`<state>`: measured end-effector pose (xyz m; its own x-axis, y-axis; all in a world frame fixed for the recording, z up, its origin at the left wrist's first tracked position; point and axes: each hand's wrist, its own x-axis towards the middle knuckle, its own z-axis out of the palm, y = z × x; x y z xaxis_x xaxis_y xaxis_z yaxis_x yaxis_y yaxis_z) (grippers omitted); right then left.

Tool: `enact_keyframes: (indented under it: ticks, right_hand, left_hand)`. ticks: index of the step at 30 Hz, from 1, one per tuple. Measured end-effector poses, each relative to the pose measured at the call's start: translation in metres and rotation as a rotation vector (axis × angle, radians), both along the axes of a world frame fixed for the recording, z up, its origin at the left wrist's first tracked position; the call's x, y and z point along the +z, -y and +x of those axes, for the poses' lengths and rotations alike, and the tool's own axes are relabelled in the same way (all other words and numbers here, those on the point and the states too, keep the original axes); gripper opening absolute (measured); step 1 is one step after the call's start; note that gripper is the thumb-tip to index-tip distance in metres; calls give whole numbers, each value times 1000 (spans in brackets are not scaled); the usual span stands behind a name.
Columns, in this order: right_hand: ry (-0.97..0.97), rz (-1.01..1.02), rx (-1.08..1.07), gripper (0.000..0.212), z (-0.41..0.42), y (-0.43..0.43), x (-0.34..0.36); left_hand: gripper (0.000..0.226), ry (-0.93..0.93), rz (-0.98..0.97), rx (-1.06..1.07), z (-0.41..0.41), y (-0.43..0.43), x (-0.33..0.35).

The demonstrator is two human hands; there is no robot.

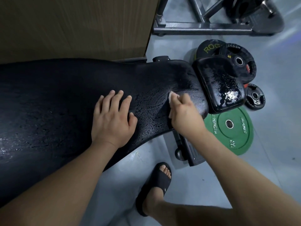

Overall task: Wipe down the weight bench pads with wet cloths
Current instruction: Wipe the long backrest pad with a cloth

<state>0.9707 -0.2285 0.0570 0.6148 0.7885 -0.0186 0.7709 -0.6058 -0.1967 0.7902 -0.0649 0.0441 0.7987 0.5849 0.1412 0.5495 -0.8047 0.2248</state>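
Note:
A long black bench pad (53, 98) runs from the left edge to the middle, beaded with water near its narrow end. Beyond that end sits a smaller black seat pad (218, 82), wet and glossy. My left hand (112, 118) lies flat on the long pad, fingers spread. At the pad's narrow end my right hand (184, 113) grips a small pale cloth (171, 97), pressed onto the wet surface. Most of the cloth is hidden inside my fist.
A green weight plate (231, 132) lies on the grey floor right of the bench, with black plates (236, 61) stacked behind the seat pad. A brown wooden panel (73, 25) stands behind the bench. A steel rack base (208, 26) crosses the top. My sandalled foot (156, 185) stands below.

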Motion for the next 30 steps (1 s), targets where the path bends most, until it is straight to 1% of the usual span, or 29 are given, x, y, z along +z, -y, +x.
enact_keyframes:
  ticks: [1, 2, 4, 5, 6, 7, 9, 10, 11, 12, 13, 15, 17, 18, 19, 20, 22, 23, 24, 25, 27, 28, 29, 30]
  right_hand:
    - [25, 21, -11, 49, 9, 4, 4]
    - [72, 15, -104, 51, 23, 7, 8]
    - [100, -37, -401, 50, 52, 6, 9]
    - [90, -56, -479, 48, 54, 1, 9]
    - [81, -46, -459, 46, 45, -7, 8]
    - [69, -17, -367, 46, 32, -15, 6]
    - [38, 11, -111, 48, 4, -16, 0]
    - [29, 24, -26, 49, -3, -13, 0]
    - [24, 37, 14, 51, -1, -8, 1]
    - [40, 57, 8, 52, 6, -3, 4]
    - [80, 62, -42, 53, 17, 0, 5]
    - [136, 21, -208, 54, 41, 4, 8]
    - [118, -19, -365, 49, 57, -1, 8]
    - [111, -31, -385, 44, 54, -7, 9]
    - [113, -18, -348, 40, 47, -13, 8]
    - [109, 4, -249, 40, 36, -14, 7]
    - [76, 28, -7, 46, 18, -6, 6]
    - [64, 24, 64, 49, 19, 1, 6]
    - [76, 28, 79, 51, 27, 5, 9]
    - [101, 23, 12, 52, 40, 6, 11]
    - [125, -36, -277, 51, 69, -1, 12]
    - [119, -72, -367, 49, 72, -8, 14]
    - [126, -84, -367, 47, 67, -17, 14]
    - [134, -66, -292, 46, 56, -24, 14]
  left_hand:
    - [53, 2, -2, 0, 1, 0, 0]
    - [53, 3, -3, 0, 1, 0, 0]
    - [53, 6, -2, 1, 1, 0, 0]
    - [53, 6, -3, 2, 1, 0, 0]
    - [53, 5, -3, 3, 0, -1, -1]
    - [53, 1, -4, 2, -1, -1, -1]
    - [53, -5, -3, 1, -1, 0, -1]
    - [54, -8, -2, 2, 0, 0, 0]
    - [54, -8, -2, 3, 0, -1, 0]
    - [54, -5, -3, 3, 0, 0, 0]
    - [53, -1, -4, 3, 1, 0, 0]
    - [53, -2, -4, 3, 1, 0, 0]
    - [53, -7, -3, 2, 1, -1, -1]
    - [53, -7, -3, 2, 0, -2, -1]
    - [54, -8, -2, 2, 0, -2, -1]
    - [54, -10, 1, 1, -1, -1, -1]
    - [54, -11, 10, -2, -1, 0, 0]
    - [55, -11, 11, -1, 0, 0, 0]
    - [55, -12, 9, 1, 1, 0, 0]
    - [55, -14, 5, 5, 2, 0, 0]
    - [55, -20, 3, 10, 2, 0, 0]
    - [55, -23, 4, 10, 2, 1, 0]
    - [55, -23, 3, 10, 2, 1, 0]
    - [55, -20, 1, 8, 2, 1, 0]
